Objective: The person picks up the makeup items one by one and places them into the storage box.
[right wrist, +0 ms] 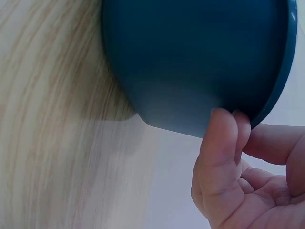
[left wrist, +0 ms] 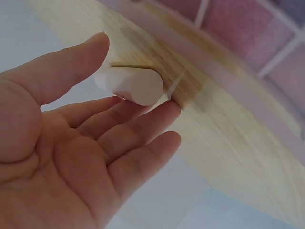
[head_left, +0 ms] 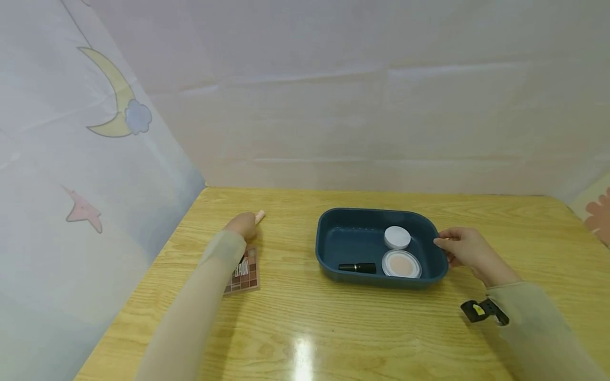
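On the left of the table, my left hand (head_left: pixel 243 225) reaches over a pale pink cylindrical stick (head_left: pixel 259 216). In the left wrist view the fingers lie alongside the stick (left wrist: pixel 138 87), while the thumb is spread away from it. A brown eyeshadow palette (head_left: pixel 247 278) with printed lettering is partly covered by the left wrist. At the other side, my right hand (head_left: pixel 464 247) pinches the rim of a dark blue basin (head_left: pixel 350 211) at its right end. The right wrist view shows the thumb and fingertips on the basin's rim (right wrist: pixel 281 71).
Inside the basin are a white round case (head_left: pixel 397 237), a round compact (head_left: pixel 402 264) with a beige centre and a black lipstick-like tube (head_left: pixel 358 268). A pale curtain (head_left: pixel 357 121) hangs behind the wooden table (head_left: pixel 333 328). A black strap device (head_left: pixel 476 310) sits on the right sleeve.
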Available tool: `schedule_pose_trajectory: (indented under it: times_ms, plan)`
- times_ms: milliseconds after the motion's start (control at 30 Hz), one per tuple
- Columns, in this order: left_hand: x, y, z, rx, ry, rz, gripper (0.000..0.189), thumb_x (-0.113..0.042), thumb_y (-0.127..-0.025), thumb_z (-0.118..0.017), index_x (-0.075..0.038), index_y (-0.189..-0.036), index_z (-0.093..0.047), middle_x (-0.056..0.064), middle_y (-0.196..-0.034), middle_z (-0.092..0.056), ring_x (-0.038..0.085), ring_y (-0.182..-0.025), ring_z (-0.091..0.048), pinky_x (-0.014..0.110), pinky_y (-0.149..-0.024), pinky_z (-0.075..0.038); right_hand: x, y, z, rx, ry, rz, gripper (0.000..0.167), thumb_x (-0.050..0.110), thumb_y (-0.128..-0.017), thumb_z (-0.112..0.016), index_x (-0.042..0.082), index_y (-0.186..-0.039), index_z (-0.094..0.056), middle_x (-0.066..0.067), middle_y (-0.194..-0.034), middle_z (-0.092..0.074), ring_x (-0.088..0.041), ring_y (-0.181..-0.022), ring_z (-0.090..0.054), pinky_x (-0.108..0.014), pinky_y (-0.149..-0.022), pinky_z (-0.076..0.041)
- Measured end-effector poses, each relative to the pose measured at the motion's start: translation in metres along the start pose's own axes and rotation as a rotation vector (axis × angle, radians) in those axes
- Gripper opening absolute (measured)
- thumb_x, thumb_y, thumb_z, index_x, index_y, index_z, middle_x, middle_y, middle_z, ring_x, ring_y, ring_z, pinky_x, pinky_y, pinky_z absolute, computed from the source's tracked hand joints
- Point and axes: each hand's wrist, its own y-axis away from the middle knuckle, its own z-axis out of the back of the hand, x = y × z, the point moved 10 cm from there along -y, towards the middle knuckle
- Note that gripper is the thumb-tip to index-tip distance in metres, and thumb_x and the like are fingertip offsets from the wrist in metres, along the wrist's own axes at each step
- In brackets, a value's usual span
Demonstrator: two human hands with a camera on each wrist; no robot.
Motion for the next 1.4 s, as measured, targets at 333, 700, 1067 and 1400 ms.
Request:
schedule_pose_trajectory:
  times_ms: [333,700,1067,1400]
  plan:
    - [-0.003,-0.005,0.019,-0.16,-0.119,0.011,0.024,-0.002,-0.091,-0.064,0.007,-0.113,-0.064,0.024,-0.116,-0.063,0.037,-0.102,-0.062,0.04,-0.077,-0.053,-0.002,-0.001,0.0,-0.002,-0.007,0.002,0.044,0.012,-0.104,-0.044,-0.024,-0.129,-0.038,-0.008,-0.083,-0.058,-0.017,-0.067,-0.055,-0.031,-0.06,-0.054]
    - [0.004,-0.015,0.015,-0.16,-0.186,0.0,0.033,-0.002,-0.085,-0.072,0.001,-0.118,-0.068,0.019,-0.111,-0.067,0.031,-0.086,-0.066,0.034,-0.062,-0.053,-0.003,0.0,-0.001,0.004,-0.009,-0.004,0.043,0.012,-0.104,-0.044,-0.023,-0.128,-0.039,-0.007,-0.081,-0.056,-0.017,-0.066,-0.054,-0.031,-0.059,-0.053]
    - [0.015,-0.015,0.014,-0.152,-0.019,-0.037,0.038,0.002,-0.086,-0.064,-0.001,-0.124,-0.066,0.018,-0.126,-0.062,0.036,-0.113,-0.057,0.046,-0.092,-0.049,-0.003,-0.001,-0.002,0.006,-0.013,-0.007,0.044,0.012,-0.104,-0.044,-0.024,-0.129,-0.037,-0.008,-0.082,-0.056,-0.017,-0.067,-0.054,-0.03,-0.06,-0.053]
    - [0.005,0.002,0.014,-0.099,0.184,-0.111,0.041,0.001,-0.083,-0.067,0.003,-0.124,-0.064,0.021,-0.121,-0.063,0.033,-0.105,-0.06,0.043,-0.089,-0.05,-0.004,-0.003,-0.001,-0.017,-0.013,-0.02,0.045,0.013,-0.103,-0.047,-0.023,-0.128,-0.039,-0.007,-0.08,-0.055,-0.017,-0.066,-0.053,-0.03,-0.058,-0.053]
